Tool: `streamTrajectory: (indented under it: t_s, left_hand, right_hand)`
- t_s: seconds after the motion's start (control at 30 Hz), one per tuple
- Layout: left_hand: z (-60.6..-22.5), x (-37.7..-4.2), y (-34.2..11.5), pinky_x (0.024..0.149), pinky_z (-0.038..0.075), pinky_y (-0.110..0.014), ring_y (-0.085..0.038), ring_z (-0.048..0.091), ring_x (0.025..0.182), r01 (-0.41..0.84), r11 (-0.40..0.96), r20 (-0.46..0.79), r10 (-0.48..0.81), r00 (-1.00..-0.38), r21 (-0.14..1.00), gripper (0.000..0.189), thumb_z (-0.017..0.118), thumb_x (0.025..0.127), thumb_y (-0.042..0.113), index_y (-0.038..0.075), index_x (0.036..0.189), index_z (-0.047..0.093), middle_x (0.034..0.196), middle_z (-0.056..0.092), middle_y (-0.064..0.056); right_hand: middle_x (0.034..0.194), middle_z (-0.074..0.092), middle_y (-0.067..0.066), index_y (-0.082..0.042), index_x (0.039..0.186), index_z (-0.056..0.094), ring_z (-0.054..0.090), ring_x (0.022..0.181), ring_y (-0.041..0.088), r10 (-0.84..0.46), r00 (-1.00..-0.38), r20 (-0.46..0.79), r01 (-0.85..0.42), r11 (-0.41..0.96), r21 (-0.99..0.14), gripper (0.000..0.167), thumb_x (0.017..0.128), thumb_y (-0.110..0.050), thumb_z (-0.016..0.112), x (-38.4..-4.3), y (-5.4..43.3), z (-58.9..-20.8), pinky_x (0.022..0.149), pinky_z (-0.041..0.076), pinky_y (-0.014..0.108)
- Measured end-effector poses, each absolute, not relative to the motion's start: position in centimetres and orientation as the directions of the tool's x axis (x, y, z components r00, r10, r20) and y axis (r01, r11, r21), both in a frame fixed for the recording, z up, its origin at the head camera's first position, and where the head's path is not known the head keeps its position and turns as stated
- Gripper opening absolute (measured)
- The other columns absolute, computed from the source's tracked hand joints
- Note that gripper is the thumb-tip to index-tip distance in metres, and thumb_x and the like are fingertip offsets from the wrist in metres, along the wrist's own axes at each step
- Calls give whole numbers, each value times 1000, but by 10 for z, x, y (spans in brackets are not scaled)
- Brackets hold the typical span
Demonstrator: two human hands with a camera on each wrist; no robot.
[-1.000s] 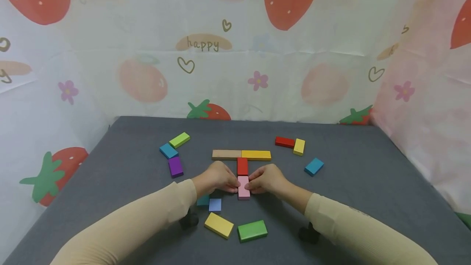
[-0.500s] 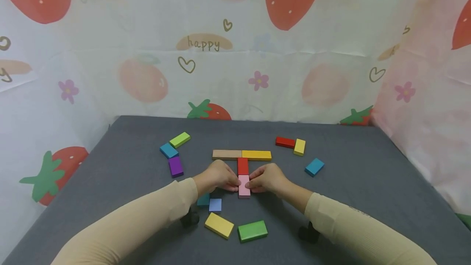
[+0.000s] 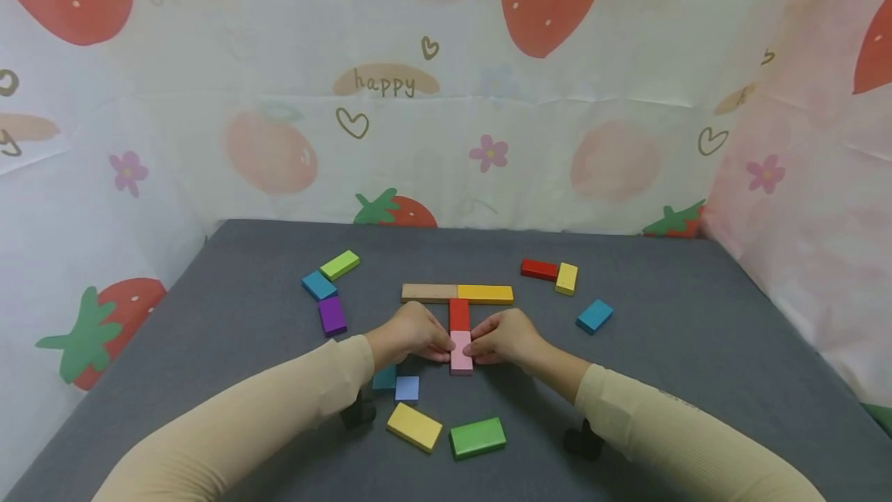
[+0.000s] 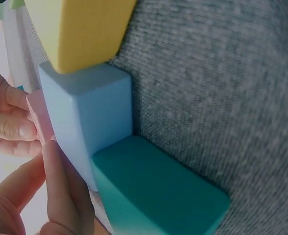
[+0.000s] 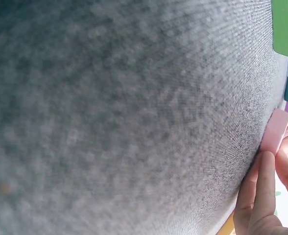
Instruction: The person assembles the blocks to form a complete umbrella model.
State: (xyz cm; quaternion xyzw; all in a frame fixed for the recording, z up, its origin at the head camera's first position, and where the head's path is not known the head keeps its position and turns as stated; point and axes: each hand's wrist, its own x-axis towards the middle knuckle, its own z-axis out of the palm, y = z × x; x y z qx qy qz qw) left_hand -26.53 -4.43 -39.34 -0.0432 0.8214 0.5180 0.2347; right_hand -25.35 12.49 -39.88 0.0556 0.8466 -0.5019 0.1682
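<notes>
A pink block (image 3: 461, 355) lies flat on the grey cloth, its far end against a red block (image 3: 459, 314). My left hand (image 3: 416, 333) holds the pink block by its left side, fingertips at the edge. From the other side my right hand (image 3: 510, 338) grips it, thumb and fingers at its right edge, as the right wrist view also shows on the pink block (image 5: 275, 131). Beyond the red block, a tan block (image 3: 429, 293) and a yellow-orange block (image 3: 485, 294) lie end to end as a crossbar, making a T shape.
Near my left wrist sit a teal block (image 4: 158, 188) and a light blue block (image 4: 87, 103). Closer to me are a yellow block (image 3: 414, 427) and a green block (image 3: 478, 438). A purple block (image 3: 332, 316) and others lie left; a blue block (image 3: 595, 317) lies right.
The pink block has shifted very slightly away from me, up against the red block. Both hands keep their hold on it, and the other blocks stay put.
</notes>
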Motion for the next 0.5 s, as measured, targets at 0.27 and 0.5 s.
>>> streamTrajectory:
  t_s: [0.27, 0.5]
  left_hand:
    - [-394, -266, -44, 57, 57, -20, -10, 67, 57, -312, 459, -427, 170, -888, 832, 9, 76, 84, 0, -7, 91, 75, 72, 71, -9]
    - [-392, -265, -45, 57, 57, -19, -10, 68, 57, -322, 457, -436, 168, -884, 829, 10, 76, 84, 1, -6, 91, 75, 72, 71, -10]
  right_hand:
    - [87, 74, 9, 2, 99, 76, 73, 72, 14, -75, -939, -337, 259, 492, -831, 22, 78, -4, 82, -253, 125, -398, 67, 61, 27]
    - [88, 74, 9, 1, 100, 76, 73, 73, 14, -81, -936, -342, 261, 491, -831, 23, 79, -5, 82, -253, 125, -399, 68, 61, 27]
